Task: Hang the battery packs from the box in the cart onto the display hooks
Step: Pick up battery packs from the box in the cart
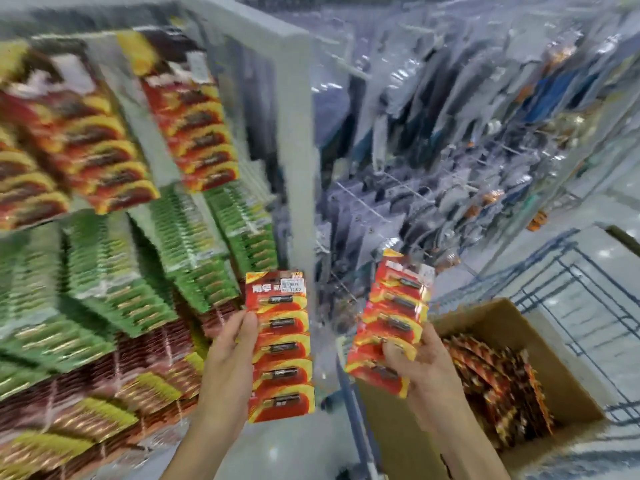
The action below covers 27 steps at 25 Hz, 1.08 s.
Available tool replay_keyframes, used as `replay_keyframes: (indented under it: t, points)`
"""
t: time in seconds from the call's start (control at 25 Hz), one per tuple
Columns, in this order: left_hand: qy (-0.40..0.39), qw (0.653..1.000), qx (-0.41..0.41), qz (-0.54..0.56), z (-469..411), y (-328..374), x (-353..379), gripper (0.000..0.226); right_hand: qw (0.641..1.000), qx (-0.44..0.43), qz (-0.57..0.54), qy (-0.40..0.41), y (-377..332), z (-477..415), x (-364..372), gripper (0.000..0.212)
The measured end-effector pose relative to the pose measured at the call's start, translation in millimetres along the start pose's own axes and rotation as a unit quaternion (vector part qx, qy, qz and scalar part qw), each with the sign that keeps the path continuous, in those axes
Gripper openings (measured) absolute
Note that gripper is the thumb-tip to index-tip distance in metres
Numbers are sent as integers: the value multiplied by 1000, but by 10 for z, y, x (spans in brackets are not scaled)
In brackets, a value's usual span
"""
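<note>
1. Head view, hands: left hand (228, 355) grips one red battery pack (280, 344) by its left edge, thumb on the front, upright before the display; right hand (419, 368) clasps a second red pack (391, 317), tilted, possibly several stacked, though blur prevents a count.
2. Head view, progress: cardboard box (502, 320) in the cart (568, 289) at lower right holds many more boxed packs (495, 382); hung red packs (197, 133) fill the upper-left rows, so I judge the job part done with much left; neither held pack is on a hook yet.
3. Head view, surroundings: green packs (114, 282) and brownish packs (149, 355) hang crowded below the red rows; a white post (298, 150) stands between the batteries and the dark packaged goods (415, 188) hanging to the right; the crowded rows look like the main hindrance, and the battery hooks themselves are hidden behind the cards.
</note>
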State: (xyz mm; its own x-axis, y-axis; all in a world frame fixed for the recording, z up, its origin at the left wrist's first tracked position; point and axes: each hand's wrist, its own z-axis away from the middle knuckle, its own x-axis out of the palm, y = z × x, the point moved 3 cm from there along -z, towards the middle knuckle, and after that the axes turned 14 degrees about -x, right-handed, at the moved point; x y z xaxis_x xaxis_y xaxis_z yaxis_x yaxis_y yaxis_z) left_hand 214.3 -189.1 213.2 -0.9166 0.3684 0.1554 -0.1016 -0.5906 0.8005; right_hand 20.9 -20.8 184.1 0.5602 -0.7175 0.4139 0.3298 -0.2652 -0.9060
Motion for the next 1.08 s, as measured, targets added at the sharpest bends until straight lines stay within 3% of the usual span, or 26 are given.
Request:
replay_keyframes:
  t: [0.24, 0.32, 0.44, 0.52, 0.6, 0.72, 0.84, 1.08]
  points:
    - [98, 988, 47, 108, 499, 518, -1171, 26, 987, 88, -25, -129, 184, 67, 1657, 50]
    - [125, 981, 76, 128, 688, 680, -1531, 27, 980, 67, 21, -185, 227, 127, 2209, 47]
    - [162, 966, 123, 158, 875, 892, -2004, 45, 969, 22, 54, -240, 209, 209, 2924, 68]
    - [183, 956, 164, 162, 999, 1075, -2252, 51, 965, -7, 33, -259, 102, 256, 3329, 52]
    - [187, 948, 205, 154, 1087, 1259, -2424, 29, 955, -29, 21, -294, -32, 330, 3669, 36]
    - [194, 938, 252, 138, 1170, 1501, -2587, 30, 946, -56, 26, -318, -147, 401, 3965, 22]
    - [193, 930, 282, 136, 1184, 1651, -2654, 32, 946, -70, 30, -316, -150, 403, 4055, 32]
    - [183, 925, 306, 133, 1152, 1864, -2743, 30, 949, -88, 15, -304, -214, 355, 4045, 34]
